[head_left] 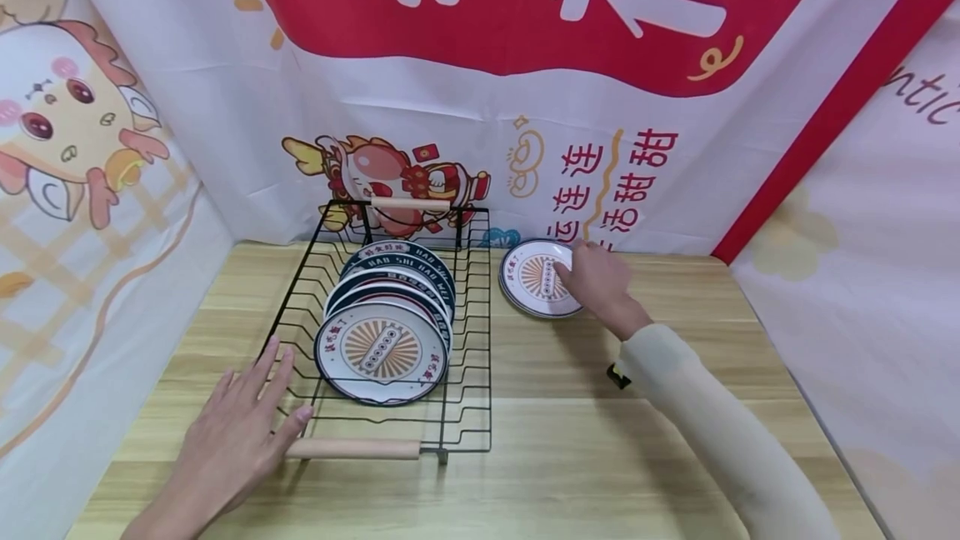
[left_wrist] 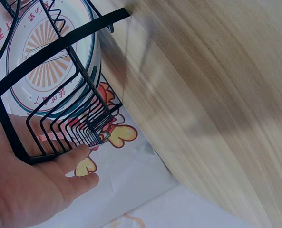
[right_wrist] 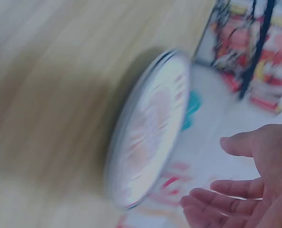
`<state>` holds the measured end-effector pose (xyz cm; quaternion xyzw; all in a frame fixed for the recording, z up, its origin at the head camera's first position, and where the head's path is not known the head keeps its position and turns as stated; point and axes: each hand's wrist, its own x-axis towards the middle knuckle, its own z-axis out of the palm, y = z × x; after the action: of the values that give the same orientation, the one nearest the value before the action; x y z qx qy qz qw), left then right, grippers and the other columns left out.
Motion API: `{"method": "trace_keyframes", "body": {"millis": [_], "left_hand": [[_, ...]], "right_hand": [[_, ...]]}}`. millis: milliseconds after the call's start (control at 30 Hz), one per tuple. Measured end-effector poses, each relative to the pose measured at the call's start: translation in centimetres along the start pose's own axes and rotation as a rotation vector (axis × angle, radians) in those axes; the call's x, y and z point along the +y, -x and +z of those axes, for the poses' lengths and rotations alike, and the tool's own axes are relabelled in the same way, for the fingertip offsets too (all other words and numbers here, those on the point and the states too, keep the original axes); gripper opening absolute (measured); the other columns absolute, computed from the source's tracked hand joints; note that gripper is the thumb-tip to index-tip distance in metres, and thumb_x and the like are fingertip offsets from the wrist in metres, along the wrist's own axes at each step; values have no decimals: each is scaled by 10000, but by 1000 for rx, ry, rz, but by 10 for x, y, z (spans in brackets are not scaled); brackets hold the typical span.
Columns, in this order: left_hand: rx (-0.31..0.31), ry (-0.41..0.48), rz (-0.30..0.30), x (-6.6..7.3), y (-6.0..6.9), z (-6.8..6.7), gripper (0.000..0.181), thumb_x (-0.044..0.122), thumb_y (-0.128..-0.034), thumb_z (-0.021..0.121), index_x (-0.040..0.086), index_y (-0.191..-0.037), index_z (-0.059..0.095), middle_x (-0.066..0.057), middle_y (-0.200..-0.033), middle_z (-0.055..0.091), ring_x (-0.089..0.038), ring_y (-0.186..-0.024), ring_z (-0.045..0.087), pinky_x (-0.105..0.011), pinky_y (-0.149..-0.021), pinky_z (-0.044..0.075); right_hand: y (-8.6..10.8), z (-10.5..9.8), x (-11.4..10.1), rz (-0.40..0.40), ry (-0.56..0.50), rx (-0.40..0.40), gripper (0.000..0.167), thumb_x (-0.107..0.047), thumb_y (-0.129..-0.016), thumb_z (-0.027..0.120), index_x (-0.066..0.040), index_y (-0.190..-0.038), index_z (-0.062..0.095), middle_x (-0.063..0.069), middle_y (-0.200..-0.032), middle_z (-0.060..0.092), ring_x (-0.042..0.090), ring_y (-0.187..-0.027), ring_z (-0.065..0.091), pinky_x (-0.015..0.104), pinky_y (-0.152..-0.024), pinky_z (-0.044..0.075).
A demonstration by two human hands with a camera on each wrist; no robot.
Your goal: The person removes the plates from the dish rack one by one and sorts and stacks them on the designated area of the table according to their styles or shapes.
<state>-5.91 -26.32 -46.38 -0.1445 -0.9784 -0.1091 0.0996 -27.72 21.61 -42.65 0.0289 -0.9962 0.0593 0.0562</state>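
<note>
A black wire dish rack with wooden handles stands on the table. Several patterned round plates lean upright one behind another in it, the front one white with an orange sunburst. My left hand lies at the rack's near left corner, fingers spread and fairly straight; in the left wrist view its fingers are against the wires. To the right of the rack lies a small stack of plates, flat on the table. My right hand hovers at its right edge, and the right wrist view shows the loosely extended fingers apart from the plates.
A small black and yellow object lies on the wooden table, partly covered by the right sleeve. Printed cloth hangs behind the table and along both sides, close behind the rack and the stack.
</note>
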Motion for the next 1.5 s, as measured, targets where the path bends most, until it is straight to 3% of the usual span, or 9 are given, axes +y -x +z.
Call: {"method": "trace_keyframes", "body": {"millis": [233, 533, 867, 1000, 1267, 1500], "left_hand": [[8, 1, 8, 1, -1, 0, 783, 483, -1097, 505, 3, -1664, 256, -196, -1763, 129, -558, -1460, 365, -324, -1285, -171], [-6, -4, -4, 1, -1, -1, 784, 483, -1093, 516, 14, -1666, 259, -175, -1771, 85, -535, -1495, 332, -321, -1280, -179], [4, -4, 2, -1, 1, 0, 782, 495, -1089, 518, 9, -1657, 289, -202, -1761, 136, -543, -1470, 361, -305, -1277, -177], [3, -2, 0, 0, 0, -1, 790, 510, -1087, 514, 13, -1658, 289, -205, -1758, 154, -560, -1445, 381, -290, -1271, -179], [-1, -2, -7, 1, 0, 0, 794, 502, -1088, 514, 20, -1667, 264, -194, -1764, 130, -578, -1431, 380, -286, -1265, -189], [-6, -1, -11, 1, 0, 0, 794, 511, -1087, 513, 18, -1663, 279, -220, -1752, 164, -576, -1430, 386, -306, -1274, -179]], "right_hand": [[17, -36, -53, -153, -24, 40, 501, -460, -988, 727, -37, -1255, 708, 138, -1057, 748, 304, -785, 692, 444, -599, 575], [46, -69, -111, -372, -4, 89, 508, -541, -1014, 665, -84, -1228, 724, 89, -1046, 750, 271, -752, 709, 417, -580, 597], [68, -72, -168, -578, -21, -23, 614, -660, -979, 642, -152, -1313, 722, 39, -1154, 774, 168, -811, 722, 317, -563, 572], [72, -69, -181, -658, -16, -50, 549, -658, -981, 641, -164, -1200, 735, 3, -1001, 749, 139, -713, 657, 309, -543, 530], [75, -63, -194, -685, -38, -154, 485, -600, -983, 683, -180, -1221, 735, -48, -954, 719, 92, -657, 581, 227, -476, 446], [72, -54, -203, -699, -39, -163, 414, -521, -983, 727, -157, -1179, 733, -72, -773, 629, 98, -573, 551, 233, -434, 396]]}}
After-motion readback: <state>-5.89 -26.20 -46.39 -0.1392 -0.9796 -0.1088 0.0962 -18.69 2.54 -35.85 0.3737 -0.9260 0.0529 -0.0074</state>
